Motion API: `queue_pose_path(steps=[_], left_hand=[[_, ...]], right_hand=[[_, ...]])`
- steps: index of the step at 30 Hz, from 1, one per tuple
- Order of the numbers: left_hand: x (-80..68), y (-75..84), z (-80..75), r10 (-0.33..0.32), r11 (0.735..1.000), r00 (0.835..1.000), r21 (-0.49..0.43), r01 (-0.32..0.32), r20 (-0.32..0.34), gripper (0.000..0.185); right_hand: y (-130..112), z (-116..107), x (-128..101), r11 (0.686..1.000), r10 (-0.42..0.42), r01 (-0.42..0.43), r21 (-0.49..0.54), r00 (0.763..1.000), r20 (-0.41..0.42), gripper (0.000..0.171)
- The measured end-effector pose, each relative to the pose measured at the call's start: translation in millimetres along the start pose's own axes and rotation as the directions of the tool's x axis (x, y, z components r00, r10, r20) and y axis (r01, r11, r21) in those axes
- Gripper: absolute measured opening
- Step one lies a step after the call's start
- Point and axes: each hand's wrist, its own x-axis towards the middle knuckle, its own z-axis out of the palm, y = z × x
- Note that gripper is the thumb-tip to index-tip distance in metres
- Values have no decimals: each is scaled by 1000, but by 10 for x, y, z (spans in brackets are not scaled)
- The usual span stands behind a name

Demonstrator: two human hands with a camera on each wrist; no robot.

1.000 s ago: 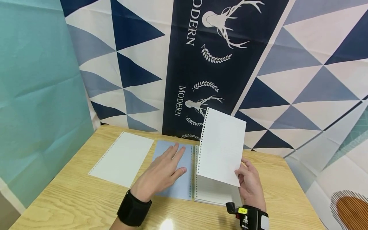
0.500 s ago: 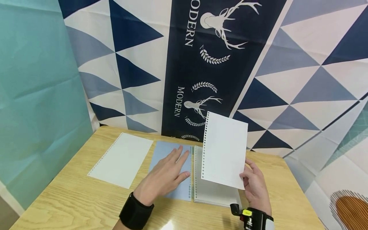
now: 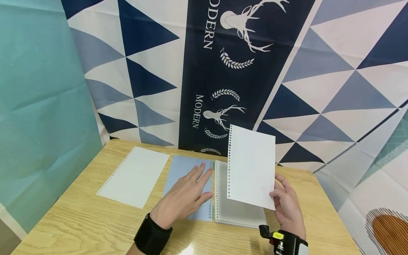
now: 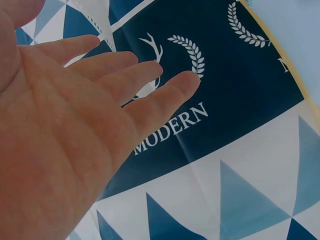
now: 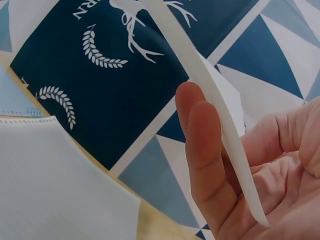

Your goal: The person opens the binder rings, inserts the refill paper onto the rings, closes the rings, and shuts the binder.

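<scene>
My right hand pinches the right edge of a white loose-leaf sheet with holes down its left side. The sheet is raised and tilted above a stack of punched white pages, the right half of an opened ring notebook. In the right wrist view the sheet shows nearly edge-on between thumb and fingers. Over the notebook's blue cover, my left hand hovers with fingers spread and straight. Its palm holds nothing in the left wrist view. The rings between cover and pages are barely visible.
Another punched white sheet lies flat on the left of the wooden table. A patterned cloth hangs behind the table's back edge, and a teal cloth hangs at the left.
My right hand has shifted slightly right and down with the sheet, uncovering more of the stack's left holes. The left hand has drifted a little to the right, still with straight fingers.
</scene>
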Motion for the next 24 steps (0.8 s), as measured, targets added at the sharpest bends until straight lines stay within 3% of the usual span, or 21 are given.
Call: queue_pose_path(steps=[7, 16, 20, 24], left_hand=[[0, -5, -2, -6, 1000, 1000, 6, 6, 7, 67], [6, -18, 10, 14, 1000, 1000, 10, -14, -9, 66], [5, -18, 11, 17, 1000, 1000, 3, -17, -9, 65], [6, -19, 19, 17, 1000, 1000, -3, -17, -3, 65]], right_hand=[[-16, 10, -9, 999, -14, 14, -35, 1000, -2, 84], [-6, -14, -16, 997, -64, 65, -31, 998, 24, 85], [-4, -8, -14, 997, -59, 59, -59, 998, 8, 80], [-15, 0, -13, 994, -6, 2, -107, 999, -34, 68]])
